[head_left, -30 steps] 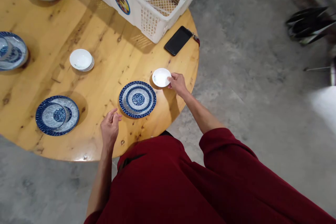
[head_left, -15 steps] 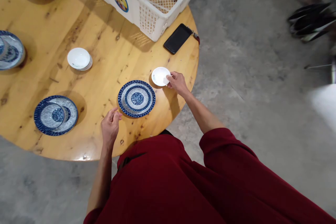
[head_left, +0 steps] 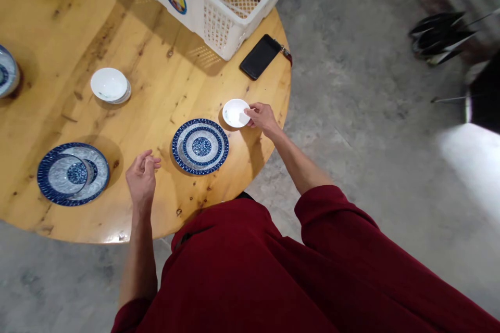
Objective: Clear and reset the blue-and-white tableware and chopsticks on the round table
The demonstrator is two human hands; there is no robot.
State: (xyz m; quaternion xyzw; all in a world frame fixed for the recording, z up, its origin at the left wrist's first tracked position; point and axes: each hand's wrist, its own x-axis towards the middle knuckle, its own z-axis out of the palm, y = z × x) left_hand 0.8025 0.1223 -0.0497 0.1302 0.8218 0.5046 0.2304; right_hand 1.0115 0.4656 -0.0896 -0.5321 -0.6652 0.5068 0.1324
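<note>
With thumb and fingers my right hand (head_left: 262, 117) grips the right rim of a small white bowl (head_left: 235, 113) near the table's right edge. Just to the bowl's lower left lies a blue-and-white patterned plate (head_left: 201, 146). My left hand (head_left: 142, 171) hovers over the wood to the left of this plate, fingers loosely bent and apart, with nothing in it. Farther left, a blue-and-white bowl (head_left: 76, 170) sits on another patterned plate (head_left: 46, 179). Above and between them stands a short stack of small white bowls (head_left: 109, 84).
A white plastic crate (head_left: 195, 4) with a round sticker stands at the back of the round wooden table (head_left: 148, 99). A black phone (head_left: 260, 57) with a strap lies beside it. More blue-and-white dishes (head_left: 8, 74) sit at the left. A dark folded umbrella-like object (head_left: 439, 36) is on the floor.
My left hand has moved left, away from the patterned plate, and its fingers have loosened. My right hand stays on the small white bowl. The view has shifted slightly.
</note>
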